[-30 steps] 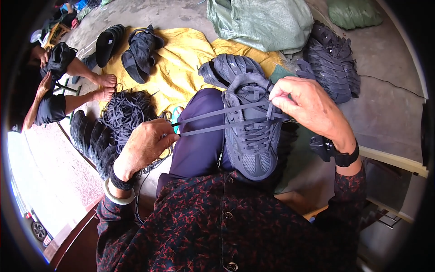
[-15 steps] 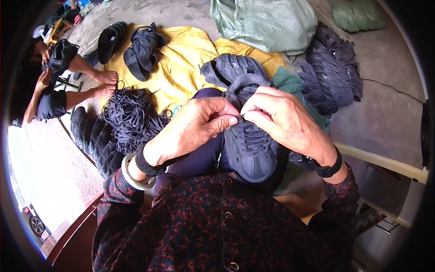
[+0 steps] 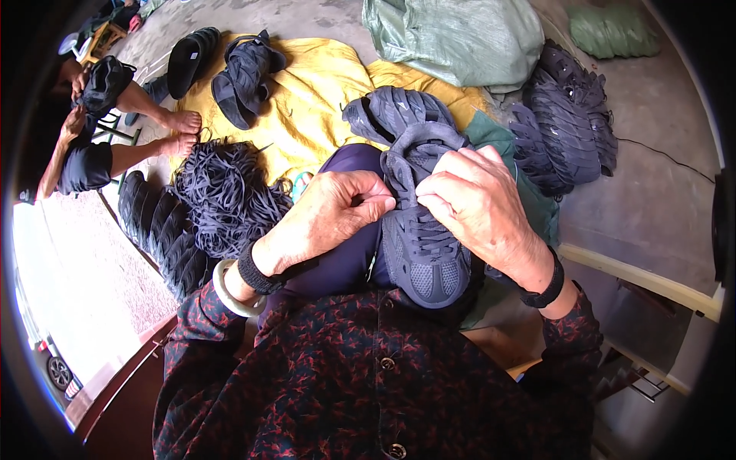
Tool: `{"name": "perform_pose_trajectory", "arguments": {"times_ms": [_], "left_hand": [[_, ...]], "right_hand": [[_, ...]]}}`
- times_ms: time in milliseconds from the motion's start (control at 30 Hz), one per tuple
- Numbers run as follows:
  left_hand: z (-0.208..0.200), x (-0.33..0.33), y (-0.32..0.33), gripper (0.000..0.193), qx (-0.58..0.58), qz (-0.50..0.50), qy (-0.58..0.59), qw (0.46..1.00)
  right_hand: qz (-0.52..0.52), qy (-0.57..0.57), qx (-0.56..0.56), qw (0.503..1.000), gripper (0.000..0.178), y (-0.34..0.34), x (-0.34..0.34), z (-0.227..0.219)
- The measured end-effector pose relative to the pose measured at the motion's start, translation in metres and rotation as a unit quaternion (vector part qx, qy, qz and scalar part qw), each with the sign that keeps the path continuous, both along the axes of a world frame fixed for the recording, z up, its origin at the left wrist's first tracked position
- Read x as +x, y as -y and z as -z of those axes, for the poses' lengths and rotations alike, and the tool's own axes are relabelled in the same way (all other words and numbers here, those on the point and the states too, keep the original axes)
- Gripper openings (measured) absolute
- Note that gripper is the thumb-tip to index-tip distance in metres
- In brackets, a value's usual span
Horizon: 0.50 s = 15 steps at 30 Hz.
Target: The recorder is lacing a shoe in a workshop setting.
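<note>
A dark grey sneaker rests on my lap, its toe toward me and its laces crossing the front. My left hand is closed at the left edge of the shoe's opening, thumb and forefinger pinching the shoelace. On the other side my right hand is closed too, fingers curled and pinching the lace near the upper eyelets. The fingers hide most of the lace they hold. Just beyond lies another dark grey sneaker.
A tangled heap of dark laces lies left, beside a row of dark shoe parts. More stacked uppers stand right, near a pale green sack. Dark shoes sit on yellow cloth. Another person's hand holds a dark shoe.
My hands, close together at the lace before, have moved apart. The right hand has shifted slightly right, and the shoe's opening shows more between them.
</note>
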State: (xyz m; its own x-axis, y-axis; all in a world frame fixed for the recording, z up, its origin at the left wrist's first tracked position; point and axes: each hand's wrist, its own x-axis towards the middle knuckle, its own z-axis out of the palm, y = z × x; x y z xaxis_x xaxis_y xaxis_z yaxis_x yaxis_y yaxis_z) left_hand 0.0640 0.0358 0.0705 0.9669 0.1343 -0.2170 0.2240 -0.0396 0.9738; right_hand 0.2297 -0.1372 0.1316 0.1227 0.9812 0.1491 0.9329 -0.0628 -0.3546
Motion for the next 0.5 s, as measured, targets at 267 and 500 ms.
{"name": "perform_pose_trajectory", "arguments": {"times_ms": [267,500], "left_hand": [[-0.002,0.002,0.001,0.013,0.020,0.000,0.010,1.000],[-0.007,0.014,0.022,0.014,0.341,-0.026,0.179,0.923]], "right_hand": [[0.007,-0.013,-0.001,1.000,0.006,-0.002,-0.001,0.005],[0.010,-0.036,-0.009,0.999,0.006,-0.005,0.002,0.010]]}}
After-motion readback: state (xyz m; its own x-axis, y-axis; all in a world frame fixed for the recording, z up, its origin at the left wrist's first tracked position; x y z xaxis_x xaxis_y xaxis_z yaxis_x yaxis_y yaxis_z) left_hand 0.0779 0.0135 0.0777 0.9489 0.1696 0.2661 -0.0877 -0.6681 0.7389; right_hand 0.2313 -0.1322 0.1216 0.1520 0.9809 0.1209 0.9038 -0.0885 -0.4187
